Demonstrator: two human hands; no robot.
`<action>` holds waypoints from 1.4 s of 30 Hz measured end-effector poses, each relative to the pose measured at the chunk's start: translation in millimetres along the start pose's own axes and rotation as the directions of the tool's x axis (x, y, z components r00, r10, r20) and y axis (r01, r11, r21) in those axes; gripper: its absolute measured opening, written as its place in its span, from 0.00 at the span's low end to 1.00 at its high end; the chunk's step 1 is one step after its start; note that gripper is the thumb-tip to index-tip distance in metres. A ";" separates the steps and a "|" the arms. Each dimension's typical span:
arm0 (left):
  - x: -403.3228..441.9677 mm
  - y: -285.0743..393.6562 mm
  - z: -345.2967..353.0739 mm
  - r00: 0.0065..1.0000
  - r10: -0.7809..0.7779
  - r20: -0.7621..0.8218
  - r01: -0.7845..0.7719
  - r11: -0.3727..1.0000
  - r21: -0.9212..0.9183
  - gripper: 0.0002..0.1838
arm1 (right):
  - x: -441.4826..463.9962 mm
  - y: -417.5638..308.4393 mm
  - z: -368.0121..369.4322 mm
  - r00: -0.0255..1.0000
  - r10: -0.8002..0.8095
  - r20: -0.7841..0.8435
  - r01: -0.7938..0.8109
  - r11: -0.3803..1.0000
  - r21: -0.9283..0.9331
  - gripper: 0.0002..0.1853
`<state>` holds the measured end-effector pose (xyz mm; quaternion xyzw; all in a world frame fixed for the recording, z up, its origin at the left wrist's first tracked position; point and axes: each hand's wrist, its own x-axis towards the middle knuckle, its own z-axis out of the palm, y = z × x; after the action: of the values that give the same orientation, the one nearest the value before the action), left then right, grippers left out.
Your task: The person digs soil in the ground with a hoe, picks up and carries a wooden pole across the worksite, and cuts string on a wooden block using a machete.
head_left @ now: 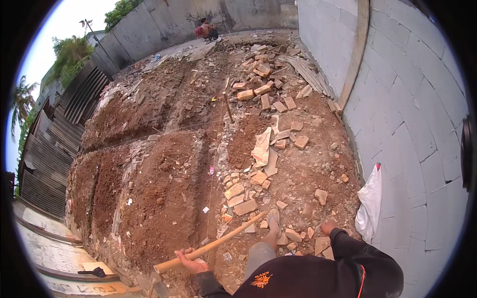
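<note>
A long, light-brown wooden pole [228, 234] slants across the lower middle of the head view, its cut end toward the lower left. My left hand [195, 262] is closed around it near that end, with the fingers showing above the wood. Out to the right, my right hand [328, 227] hangs over the rubble with its fingers curled in and nothing visible in them. Loose brick pieces [322, 244] lie below that hand. My sandalled foot [274, 222] stands on the ground beside the pole's far end.
A string line [214, 164] runs along a trench, with a wooden stake [228, 107] beside it. Broken bricks [263, 69] are heaped ahead. A grey block wall [402, 124] bounds the right, a white sack [368, 203] against it. Another person [206, 30] crouches at the back wall.
</note>
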<state>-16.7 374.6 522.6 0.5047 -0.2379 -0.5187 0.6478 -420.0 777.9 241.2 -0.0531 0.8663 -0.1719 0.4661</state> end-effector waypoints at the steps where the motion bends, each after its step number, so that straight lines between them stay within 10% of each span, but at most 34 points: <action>1: 4.0 -10.6 20.6 1.000 -0.011 -0.016 0.012 1.000 0.005 0.21 | 4.3 -45.5 -14.5 0.999 0.038 -0.034 -0.034 0.993 0.112 0.20; 3: 17.6 -36.9 63.4 1.000 0.003 0.008 -0.004 0.999 0.033 0.20 | 66.6 -104.4 -33.6 0.960 -0.231 -0.156 0.195 0.956 -0.218 0.20; 9: 28.8 -92.0 225.4 0.969 0.028 0.244 -0.064 0.988 0.142 0.14 | 70.4 -309.5 -159.1 0.917 -0.349 -0.191 0.391 0.698 0.600 0.15; 11: 33.6 -106.5 279.4 0.931 0.021 0.366 -0.105 0.971 0.213 0.12 | 56.4 -311.2 -193.9 0.909 -0.335 -0.249 0.416 0.685 0.598 0.15; 17: 19.3 -148.6 448.5 0.778 -0.094 0.621 -0.118 0.949 0.292 0.13 | 40.5 -181.0 -228.9 0.898 0.010 -0.439 0.310 0.694 0.650 0.12; 24: -6.3 -268.2 573.6 0.673 -0.203 0.711 -0.068 0.940 0.333 0.13 | 44.4 57.0 -111.8 0.811 0.577 0.099 -0.274 0.225 0.935 0.15; 28: -37.0 -329.2 628.9 0.671 -0.231 0.705 -0.162 0.882 0.443 0.16 | 2.0 5.5 -129.5 0.699 0.639 0.320 -0.339 -0.097 0.936 0.12; 34: -77.4 -353.8 747.1 0.610 -0.335 0.718 -0.246 0.781 0.574 0.16 | 62.4 -50.5 -272.0 0.789 0.525 0.318 -0.364 -0.017 0.931 0.16; 38: -73.9 -382.5 792.3 0.574 -0.353 0.739 -0.328 0.727 0.603 0.15 | 154.1 -89.4 -447.3 0.843 0.537 -0.033 -0.146 0.288 0.947 0.12; 42: -71.8 -399.8 819.3 0.607 -0.328 0.724 -0.361 0.698 0.618 0.16 | 236.5 -146.2 -601.6 0.860 0.426 -0.280 0.154 0.306 0.940 0.09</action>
<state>-895.9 125.7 487.2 0.4268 -0.6859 -0.5439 0.2272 -1059.2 730.8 410.0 0.3501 0.6866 -0.6087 0.1887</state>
